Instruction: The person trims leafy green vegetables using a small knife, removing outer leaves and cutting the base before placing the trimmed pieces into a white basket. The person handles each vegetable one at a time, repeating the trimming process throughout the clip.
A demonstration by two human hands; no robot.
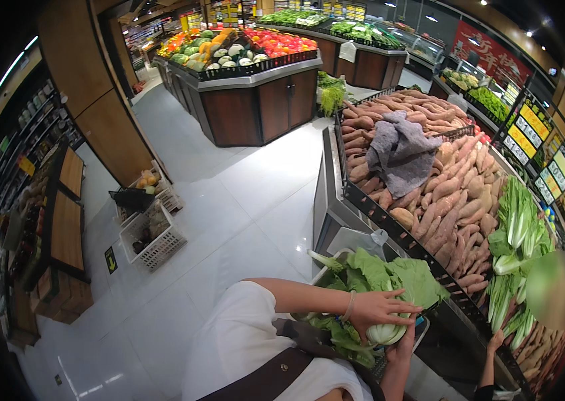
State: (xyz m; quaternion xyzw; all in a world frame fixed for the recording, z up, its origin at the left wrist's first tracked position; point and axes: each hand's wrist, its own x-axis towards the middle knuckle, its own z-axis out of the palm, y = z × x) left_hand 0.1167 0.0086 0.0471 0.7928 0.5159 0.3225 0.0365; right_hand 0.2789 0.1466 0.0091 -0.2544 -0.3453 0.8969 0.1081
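My left hand lies spread over the top of a pale-stemmed leafy cabbage. Cupped against the same cabbage from the right is my right hand, its fingertips close to those of the left. Large loose green leaves surround both hands, above a crate or basket that is mostly hidden. Beside them, sweet potatoes fill a display stand, with a grey cloth draped on top. Heads of leafy greens lie along the stand's right part.
Another person's hand touches the greens at the lower right. The black slatted edge of the stand runs close by my hands. White plastic baskets stand on the floor at left, near a wooden pillar. A fruit stand stands farther back.
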